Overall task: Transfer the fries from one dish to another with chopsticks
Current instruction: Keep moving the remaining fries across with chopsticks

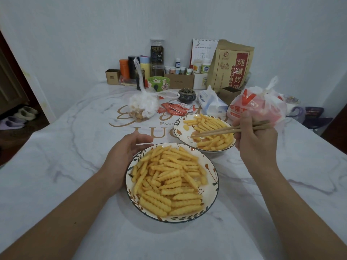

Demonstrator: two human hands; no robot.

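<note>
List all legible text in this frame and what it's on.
"纯碱烤" on the red panel of the brown paper bag.
"SUPONG", faint, on the cardboard box.
"7" on the desk calendar.
"LUC", cut off by the dishes, and "Eve", in gold on the tablecloth.
"V" on the red-and-white plastic bag.
Bottle, jar, tissue pack and sauce sachet labels: too small or blurred.

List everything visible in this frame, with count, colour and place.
Dishes: two, white with leaf pattern; near dish at centre, far dish behind it to the right.
Fries: many, yellow, heaped in the near dish, fewer in the far dish.
Chopsticks: one pair, tan, tips over the far dish.
Sauce packets: several, red, behind the far dish.
Plastic bags: two, white centre, red-printed right.
Table: one, white marble.
Left hand: beside the near dish.
Right hand: holding the chopsticks.
</note>
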